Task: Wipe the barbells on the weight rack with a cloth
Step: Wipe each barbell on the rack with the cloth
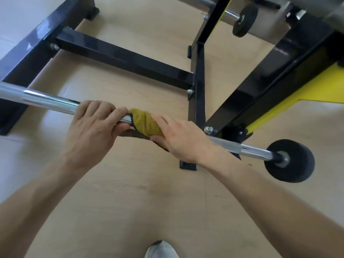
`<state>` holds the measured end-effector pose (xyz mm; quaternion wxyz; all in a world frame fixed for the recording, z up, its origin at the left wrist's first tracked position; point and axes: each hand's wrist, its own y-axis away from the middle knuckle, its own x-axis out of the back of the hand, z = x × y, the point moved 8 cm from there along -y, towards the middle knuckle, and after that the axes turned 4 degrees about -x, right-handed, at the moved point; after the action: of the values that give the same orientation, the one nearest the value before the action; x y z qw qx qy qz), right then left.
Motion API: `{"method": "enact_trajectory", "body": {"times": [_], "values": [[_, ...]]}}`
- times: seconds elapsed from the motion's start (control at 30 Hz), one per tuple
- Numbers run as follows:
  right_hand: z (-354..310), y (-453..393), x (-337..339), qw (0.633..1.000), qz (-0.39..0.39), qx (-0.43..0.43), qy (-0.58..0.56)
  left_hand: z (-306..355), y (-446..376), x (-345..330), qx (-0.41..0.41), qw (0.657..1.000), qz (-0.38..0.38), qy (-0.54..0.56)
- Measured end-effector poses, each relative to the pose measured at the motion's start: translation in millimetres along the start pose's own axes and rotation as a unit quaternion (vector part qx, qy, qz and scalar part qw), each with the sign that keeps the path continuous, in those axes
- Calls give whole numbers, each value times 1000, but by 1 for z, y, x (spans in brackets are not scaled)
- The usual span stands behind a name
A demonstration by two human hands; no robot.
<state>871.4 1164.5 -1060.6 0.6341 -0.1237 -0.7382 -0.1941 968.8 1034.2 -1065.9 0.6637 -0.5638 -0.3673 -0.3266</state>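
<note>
A chrome barbell (42, 99) runs from the left edge down to the right and ends in a small black weight plate (296, 164). My left hand (93, 127) is wrapped around the bar near its middle. Just to its right, a mustard-yellow cloth (145, 121) is wound around the bar. My right hand (182, 138) grips that cloth and the bar under it. The bar rests on the black and yellow weight rack (260, 90). A second barbell (230, 14) with a black plate lies higher on the rack at the top right.
The rack's black base beams (121, 58) spread over the light wooden floor (149, 202). A black foot (187, 166) of the rack stands just below my right hand. My grey shoe (161, 250) shows at the bottom edge.
</note>
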Motion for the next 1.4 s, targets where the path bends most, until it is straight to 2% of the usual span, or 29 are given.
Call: {"method": "enact_trajectory", "body": {"times": [0.07,0.17,0.27,0.33,0.47,0.53,0.73,0.87,0.93,1.0,1.07,1.17,1.23,1.3,1.4], "values": [[29,34,1,1000,2,-9,21,-1,-1,2,2,1000,-11,7],[90,95,5,991,-15,-119,55,0,-1,2,13,1000,-14,16],[97,94,3,978,-31,-158,133,0,0,1,25,1000,-4,15],[72,67,2,981,-26,-145,129,1,0,0,32,999,1,15],[12,9,3,996,-6,-89,22,3,0,2,32,999,5,25],[-3,-2,6,998,23,-54,19,2,-1,4,30,999,2,26],[17,30,6,988,130,-10,-86,3,2,9,31,999,-19,22],[36,66,5,970,173,-55,-159,1,0,10,35,996,-84,26],[44,80,4,968,151,-82,-184,3,0,10,39,987,-157,25],[47,85,11,965,126,-106,-205,6,2,16,66,964,-257,24],[43,88,26,949,93,-157,-256,10,-3,39,103,951,-292,20],[32,98,60,898,35,-261,-353,29,-34,106,102,971,-211,52],[18,105,93,858,16,-298,-419,42,-56,150,95,981,-156,70],[4,112,124,828,-7,-316,-464,51,-75,187,87,987,-122,66],[-16,120,183,810,-8,-311,-497,54,-103,229,83,992,-80,52]]}}
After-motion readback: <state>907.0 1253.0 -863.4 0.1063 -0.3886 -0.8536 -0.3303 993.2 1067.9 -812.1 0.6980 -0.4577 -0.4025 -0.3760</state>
